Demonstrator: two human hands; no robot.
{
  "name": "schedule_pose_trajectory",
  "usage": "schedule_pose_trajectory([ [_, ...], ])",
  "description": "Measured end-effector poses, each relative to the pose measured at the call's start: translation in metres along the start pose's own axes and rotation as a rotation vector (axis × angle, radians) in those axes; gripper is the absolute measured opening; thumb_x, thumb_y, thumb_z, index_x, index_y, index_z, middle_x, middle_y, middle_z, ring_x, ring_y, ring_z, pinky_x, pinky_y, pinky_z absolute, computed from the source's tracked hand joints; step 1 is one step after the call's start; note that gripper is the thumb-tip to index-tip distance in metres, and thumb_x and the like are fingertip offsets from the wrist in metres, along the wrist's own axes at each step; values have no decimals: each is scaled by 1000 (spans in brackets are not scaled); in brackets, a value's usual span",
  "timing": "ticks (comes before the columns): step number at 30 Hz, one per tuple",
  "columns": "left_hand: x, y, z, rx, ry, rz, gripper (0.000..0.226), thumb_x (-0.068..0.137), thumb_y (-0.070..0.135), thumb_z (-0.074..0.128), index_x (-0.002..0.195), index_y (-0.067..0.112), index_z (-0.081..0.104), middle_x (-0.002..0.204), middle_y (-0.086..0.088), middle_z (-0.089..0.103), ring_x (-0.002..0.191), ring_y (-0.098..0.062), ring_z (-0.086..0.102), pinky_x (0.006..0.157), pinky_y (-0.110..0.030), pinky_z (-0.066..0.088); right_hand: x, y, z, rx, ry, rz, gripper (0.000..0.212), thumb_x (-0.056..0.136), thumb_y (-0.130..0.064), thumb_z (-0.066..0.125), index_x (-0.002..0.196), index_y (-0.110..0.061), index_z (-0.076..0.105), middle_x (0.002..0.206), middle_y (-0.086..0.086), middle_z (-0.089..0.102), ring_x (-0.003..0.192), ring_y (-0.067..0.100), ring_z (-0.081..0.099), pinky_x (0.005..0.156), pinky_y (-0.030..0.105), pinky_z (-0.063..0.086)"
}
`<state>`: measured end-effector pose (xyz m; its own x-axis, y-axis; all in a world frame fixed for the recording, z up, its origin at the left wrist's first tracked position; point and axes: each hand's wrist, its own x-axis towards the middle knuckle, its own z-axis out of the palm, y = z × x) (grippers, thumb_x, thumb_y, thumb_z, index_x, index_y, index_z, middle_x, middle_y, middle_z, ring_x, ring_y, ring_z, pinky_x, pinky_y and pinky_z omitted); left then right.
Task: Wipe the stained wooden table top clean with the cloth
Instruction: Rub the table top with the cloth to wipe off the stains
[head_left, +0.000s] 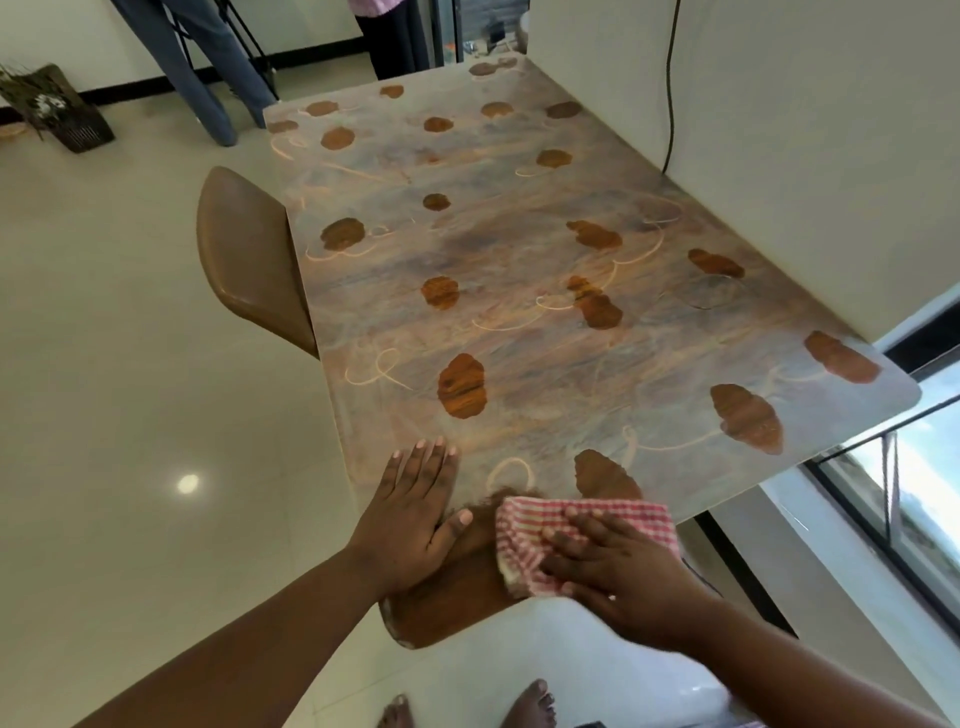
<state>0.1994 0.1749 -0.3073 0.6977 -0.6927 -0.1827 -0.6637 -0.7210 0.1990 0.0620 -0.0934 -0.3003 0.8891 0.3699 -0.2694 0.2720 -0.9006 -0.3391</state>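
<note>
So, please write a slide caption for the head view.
Right hand presses checked cloth on stained table; left hand flat.

One wooden table top (519, 270) fills the centre, with one red-and-white checked cloth (582, 540) at its 6 o'clock end. Two hands lie there: left hand (415, 514) and right hand (618, 566). One brown chair (249, 260) sits at 9 o'clock. Two bare feet (toes only) show at 6 o'clock. One basket (67, 114) stands at 10 o'clock.
</note>
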Motion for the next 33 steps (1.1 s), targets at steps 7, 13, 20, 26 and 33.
schedule_pose_trajectory([
  [7, 15, 10, 1, 31, -42, 3, 73, 92, 64, -3, 149, 22, -21, 156, -2, -27, 142, -16, -32, 115, -37, -23, 21, 13, -7, 47, 119, 196, 45, 98, -54, 17, 143, -48, 18, 147, -25, 6, 141, 7, -14, 110, 26, -18],
  [13, 33, 26, -1, 81, -77, 112, 72, 91, 65, -2, 147, 25, -24, 154, -1, -32, 140, -17, -35, 113, -35, -26, 3, 0, 10, 99, 117, 89, 47, 97, -55, 15, 141, -47, 27, 147, -25, 14, 142, 5, -10, 113, 29, -14],
  [20, 48, 40, -5, 111, -82, 134, 74, 88, 66, -4, 147, 25, -24, 154, 0, -30, 139, -16, -36, 113, -36, -26, -17, 74, -20, 102, 204, 168, 41, 98, -48, 32, 136, -39, 46, 145, -19, 31, 143, 12, 12, 116, 37, 11],
  [26, 67, 57, -4, 76, -73, 130, 70, 91, 63, -3, 145, 26, -28, 155, 0, -30, 139, -13, -37, 112, -34, -27, 14, 42, -5, 140, 264, 321, 50, 94, -57, 17, 141, -45, 32, 151, -18, 22, 144, 12, 0, 112, 30, -10],
  [33, 97, 57, -5, 90, -60, 184, 70, 88, 66, -8, 138, 28, -37, 149, 2, -41, 136, -12, -41, 109, -31, -31, -38, 80, -11, 181, 291, 194, 43, 97, -52, 32, 127, -34, 58, 138, -15, 48, 141, 12, 22, 115, 40, 19],
])
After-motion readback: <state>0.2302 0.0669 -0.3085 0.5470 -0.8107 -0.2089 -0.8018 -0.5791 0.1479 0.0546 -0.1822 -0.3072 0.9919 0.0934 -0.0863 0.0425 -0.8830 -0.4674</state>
